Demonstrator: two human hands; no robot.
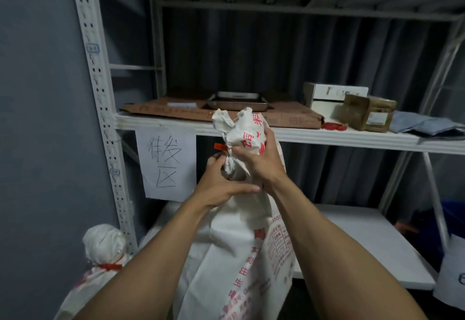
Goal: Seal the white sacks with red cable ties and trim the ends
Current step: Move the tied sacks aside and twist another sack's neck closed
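Note:
A tall white sack (239, 256) with red print stands upright in front of me, its top gathered into a neck. My right hand (256, 161) grips the bunched top just above the neck. My left hand (221, 181) is closed at the neck from the left, on a red cable tie (221, 147) whose end sticks out to the upper left. How far the tie goes around the neck is hidden by my fingers. A second white sack (100, 249) at the lower left has a red tie (110, 266) around its neck.
A white metal rack (100, 88) stands ahead. Its middle shelf (314, 134) holds flat cardboard, a metal tray (236, 101), boxes, a small red bundle (334, 126) and grey cloth. A handwritten paper sign (166, 163) hangs at the left. The lower shelf (364, 239) is white.

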